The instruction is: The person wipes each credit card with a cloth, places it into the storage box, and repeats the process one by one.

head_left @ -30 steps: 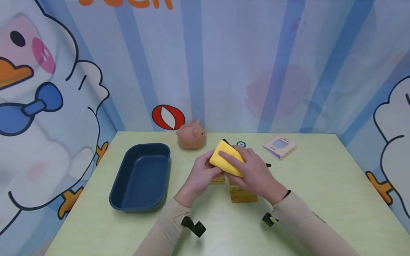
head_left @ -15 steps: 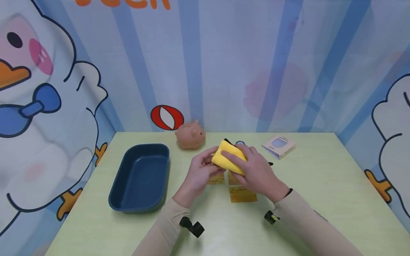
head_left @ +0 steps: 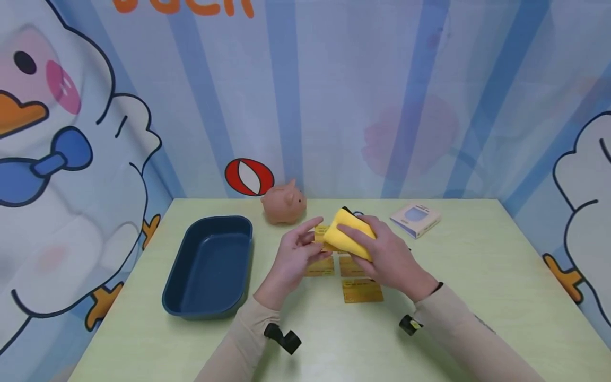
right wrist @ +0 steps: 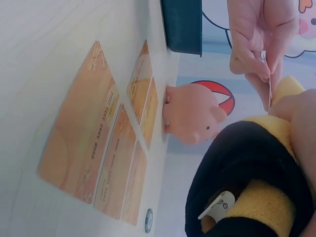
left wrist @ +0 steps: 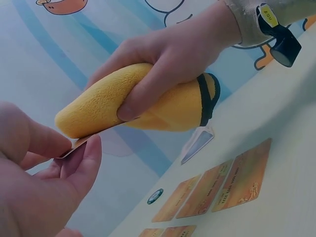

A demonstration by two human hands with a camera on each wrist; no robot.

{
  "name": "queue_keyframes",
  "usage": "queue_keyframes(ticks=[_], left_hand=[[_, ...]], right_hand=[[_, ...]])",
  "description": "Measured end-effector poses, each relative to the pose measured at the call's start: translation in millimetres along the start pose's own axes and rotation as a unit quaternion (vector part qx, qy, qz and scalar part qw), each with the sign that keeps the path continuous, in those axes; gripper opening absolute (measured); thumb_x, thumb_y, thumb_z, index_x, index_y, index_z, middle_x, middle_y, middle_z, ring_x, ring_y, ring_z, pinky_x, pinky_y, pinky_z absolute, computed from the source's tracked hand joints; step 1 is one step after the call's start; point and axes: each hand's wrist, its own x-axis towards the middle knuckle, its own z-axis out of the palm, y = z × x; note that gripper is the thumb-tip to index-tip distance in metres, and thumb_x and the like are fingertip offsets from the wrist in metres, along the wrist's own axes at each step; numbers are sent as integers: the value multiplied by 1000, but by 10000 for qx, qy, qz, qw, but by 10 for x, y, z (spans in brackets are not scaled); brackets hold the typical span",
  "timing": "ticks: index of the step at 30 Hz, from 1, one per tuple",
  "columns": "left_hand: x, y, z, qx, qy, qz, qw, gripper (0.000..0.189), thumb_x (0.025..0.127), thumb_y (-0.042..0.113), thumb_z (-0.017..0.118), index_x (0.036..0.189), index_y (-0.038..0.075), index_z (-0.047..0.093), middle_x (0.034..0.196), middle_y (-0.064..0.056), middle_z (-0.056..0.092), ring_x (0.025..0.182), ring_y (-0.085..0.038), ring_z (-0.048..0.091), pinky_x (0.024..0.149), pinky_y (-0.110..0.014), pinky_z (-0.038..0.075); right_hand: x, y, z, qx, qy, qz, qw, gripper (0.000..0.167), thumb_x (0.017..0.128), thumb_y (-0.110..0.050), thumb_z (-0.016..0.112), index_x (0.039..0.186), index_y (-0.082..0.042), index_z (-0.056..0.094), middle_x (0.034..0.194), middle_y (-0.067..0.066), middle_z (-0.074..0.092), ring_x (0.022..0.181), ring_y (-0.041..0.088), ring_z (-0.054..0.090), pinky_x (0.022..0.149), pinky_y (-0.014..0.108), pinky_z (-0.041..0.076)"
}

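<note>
My left hand [head_left: 292, 255] pinches a thin gold card [left wrist: 78, 143] by one end, between thumb and fingers, and the card shows nearly edge-on in the left wrist view. A folded yellow cloth [head_left: 337, 240] with black trim is gripped in my right hand [head_left: 393, 261]. The cloth lies against the card's upper side and hides much of it. Both hands are raised above the table. In the right wrist view, a white tag [right wrist: 219, 206] shows inside the fold. Below the hands, several gold cards [head_left: 363, 291] lie in two columns.
A dark blue basin [head_left: 249, 265] stands on the left of the pale table [head_left: 305, 345]. At the back are a pink piggy bank [head_left: 284, 204] and, farther right, a flat pale box [head_left: 416, 219]. A small round disc [left wrist: 155, 196] lies just beyond the cards. A printed curtain [head_left: 334, 106] hangs behind.
My right hand has moved slightly right with the cloth, widening the gap from my left hand. More of the gold cards shows between them.
</note>
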Motion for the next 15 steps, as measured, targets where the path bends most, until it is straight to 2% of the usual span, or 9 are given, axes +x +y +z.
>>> queue_keyframes(ticks=[7, 10, 15], left_hand=[[-3, -20, -8, -124, 111, -117, 9998, 59, 102, -12, 52, 156, 11, 51, 134, -26, 60, 108, -25, 71, 91, -34, 62], [-3, -18, -9, -195, 164, -117, 9996, 59, 101, -13, 53, 155, 11, 52, 115, -19, 59, 100, -23, 70, 90, -35, 62], [-5, -19, -15, -195, 197, -105, 9996, 60, 99, -13, 54, 154, 12, 54, 90, -7, 47, 91, -23, 66, 89, -36, 63]], right_hand=[[-55, 56, -3, -22, -3, 81, 10000, 63, 92, -20, 79, 151, -26, 56, 136, 26, 54, 98, 35, 63, 67, 44, 59], [-57, 75, -17, -53, 44, 113, 9999, 63, 92, -20, 79, 150, -25, 57, 135, 25, 55, 97, 35, 63, 67, 44, 59], [-63, 105, -45, -83, 3, 224, 9997, 61, 93, -21, 78, 150, -25, 57, 134, 24, 56, 98, 35, 63, 71, 46, 59]])
